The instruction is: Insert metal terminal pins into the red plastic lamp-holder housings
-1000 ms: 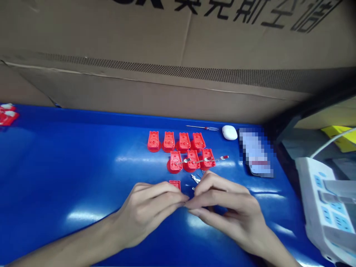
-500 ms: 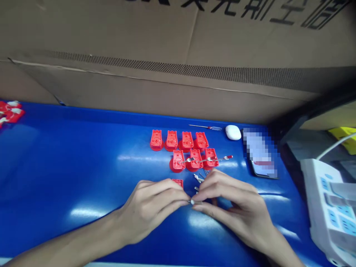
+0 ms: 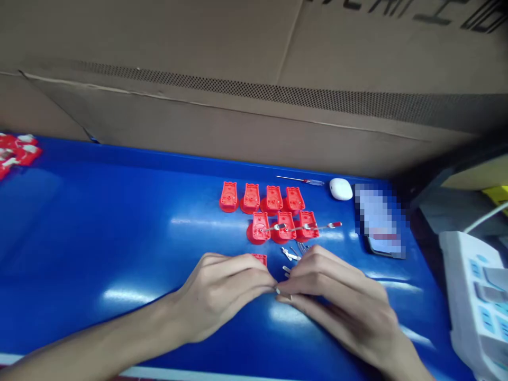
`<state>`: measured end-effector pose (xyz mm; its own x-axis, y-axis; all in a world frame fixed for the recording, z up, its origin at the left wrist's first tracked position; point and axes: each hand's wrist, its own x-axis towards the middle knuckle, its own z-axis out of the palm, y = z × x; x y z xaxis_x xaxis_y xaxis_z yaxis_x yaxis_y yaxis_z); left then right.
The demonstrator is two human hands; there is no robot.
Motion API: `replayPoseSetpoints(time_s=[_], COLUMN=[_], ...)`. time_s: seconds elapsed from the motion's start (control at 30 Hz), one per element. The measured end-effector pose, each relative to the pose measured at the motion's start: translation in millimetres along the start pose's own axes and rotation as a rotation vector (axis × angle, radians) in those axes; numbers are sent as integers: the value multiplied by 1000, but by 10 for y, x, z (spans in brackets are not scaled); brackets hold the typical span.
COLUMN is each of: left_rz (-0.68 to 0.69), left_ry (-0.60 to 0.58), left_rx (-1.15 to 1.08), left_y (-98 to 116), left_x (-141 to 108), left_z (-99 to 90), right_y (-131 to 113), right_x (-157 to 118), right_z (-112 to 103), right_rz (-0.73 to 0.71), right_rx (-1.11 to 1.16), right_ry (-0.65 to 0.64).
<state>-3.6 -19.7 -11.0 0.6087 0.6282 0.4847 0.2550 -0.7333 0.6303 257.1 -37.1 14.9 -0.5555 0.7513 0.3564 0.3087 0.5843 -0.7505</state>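
My left hand [image 3: 222, 296] and my right hand [image 3: 341, 301] meet fingertip to fingertip over the front of the blue table [image 3: 130, 238]. My right thumb and fingers pinch a small white part [image 3: 278, 291]. The left fingertips are pressed together at its left side; what they grip is too small to make out. Just behind the left fingers, a red plastic housing [image 3: 260, 258] shows only its top edge. Small white and metal pieces [image 3: 291, 255] lie behind the right fingers, partly covered. Farther back, a row of red housings [image 3: 284, 227] carries thin rods with small end pieces.
Behind these stands another row of red housings [image 3: 251, 198]. A screwdriver [image 3: 313, 182], a white rounded case [image 3: 340, 189] and a phone [image 3: 381, 222] lie at the back right. A white power strip [image 3: 472, 296] is at the right edge. Red-and-white parts [image 3: 19, 151] sit far left, before a cardboard wall [image 3: 198, 121].
The view has shifted slightly, so the table things appear a little farther right. Both hands remain together, and the right fingers now cover more of the small white part.
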Motion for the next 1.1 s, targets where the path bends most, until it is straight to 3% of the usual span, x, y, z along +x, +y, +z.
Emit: replayPoseSetpoints(time_s=[0.37,0.63,0.77,1.1], left_rz=[-22,-17,-89,-97], left_ry=[-31,-6,-4,6], left_rx=[-29,-89,-134,-96], left_y=[-19,-39,-41,-17], left_x=[-9,9,8,-2], left_z=[3,7,17,26], right_y=[-1,-32,-33,61], right_x=[-50,-65,-51,-22], right_z=[-24,95,124,30], right_rz=[46,115,124,184], right_rx=[-7,83,61,164], right_ry=[-80,26,77,41])
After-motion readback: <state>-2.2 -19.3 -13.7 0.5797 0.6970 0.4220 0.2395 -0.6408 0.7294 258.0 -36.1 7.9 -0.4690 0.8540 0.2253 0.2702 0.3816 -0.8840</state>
